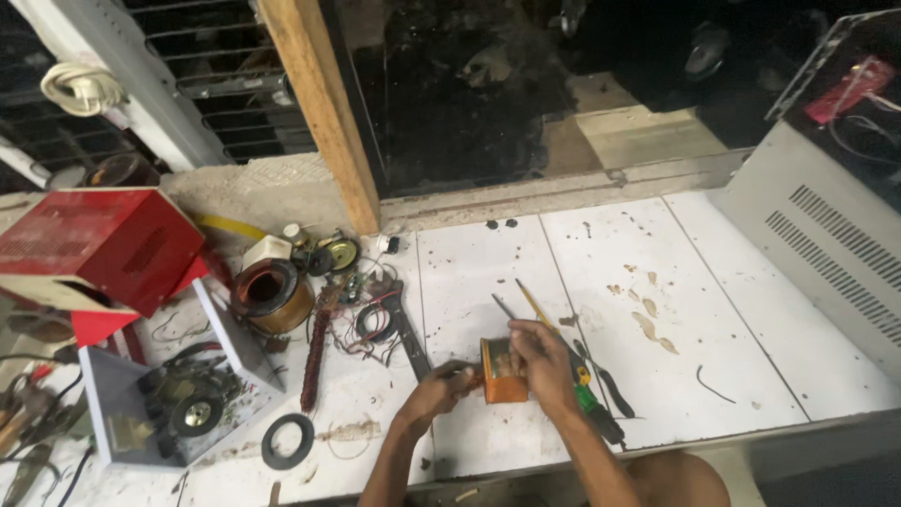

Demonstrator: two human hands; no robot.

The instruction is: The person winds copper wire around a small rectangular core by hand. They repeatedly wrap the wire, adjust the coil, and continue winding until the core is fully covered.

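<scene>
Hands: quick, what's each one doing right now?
Left hand: closed, gripping the left side of the orange coil block.
Right hand: closed over the block's top and right side.

2 hands (441, 387) (537, 355), 1 orange transformer (503, 374), 1 copper coil (272, 295), 1 red box (99, 244), 2 screwdrivers (540, 314) (597, 406).

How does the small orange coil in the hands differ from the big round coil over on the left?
The orange coil is small and boxy, held between both hands; the round coil is larger, ring-shaped with an open centre, and sits untouched beside the red box. Both rest on the white table.
</scene>
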